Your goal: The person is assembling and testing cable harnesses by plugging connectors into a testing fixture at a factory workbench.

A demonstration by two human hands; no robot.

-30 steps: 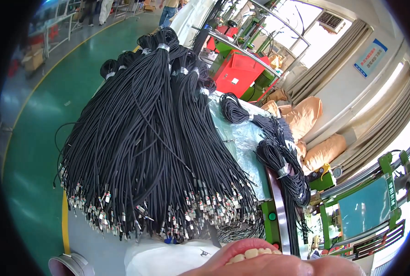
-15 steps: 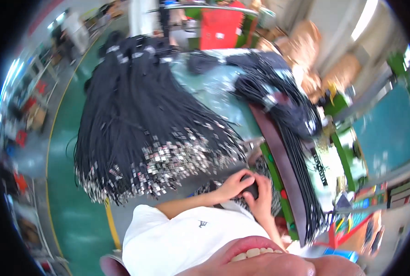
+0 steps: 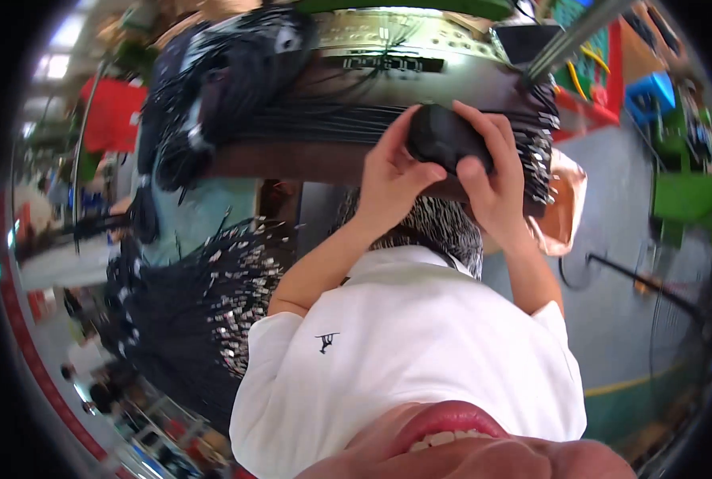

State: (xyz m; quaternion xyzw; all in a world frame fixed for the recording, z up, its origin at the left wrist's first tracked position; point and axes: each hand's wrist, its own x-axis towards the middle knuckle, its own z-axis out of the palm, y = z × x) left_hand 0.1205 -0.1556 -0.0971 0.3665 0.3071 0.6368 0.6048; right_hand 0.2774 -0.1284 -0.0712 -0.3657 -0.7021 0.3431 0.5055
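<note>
Both of my hands are raised in front of my white shirt and hold one dark, rounded black object point(image 3: 444, 137); blur hides what it is. My left hand point(image 3: 389, 177) wraps its left side with the thumb along the lower edge. My right hand point(image 3: 493, 180) grips its right side with fingers curled over the top. Just behind them a row of black cables point(image 3: 324, 124) lies across a brown bench edge point(image 3: 292, 164). Below my hands hangs a bunch of cable ends with metal plugs point(image 3: 440, 227).
A large heap of black cables with shiny connectors point(image 3: 204, 311) spreads at the left. A metal machine surface point(image 3: 404, 40) is beyond the bench. A red box point(image 3: 112, 112), a blue bin point(image 3: 651, 92), green frames point(image 3: 683, 195) and a clear bag point(image 3: 563, 199) stand around.
The view has swung sharply and blurred. My hands have come up from the cable ends near my waist and now clasp the black object together.
</note>
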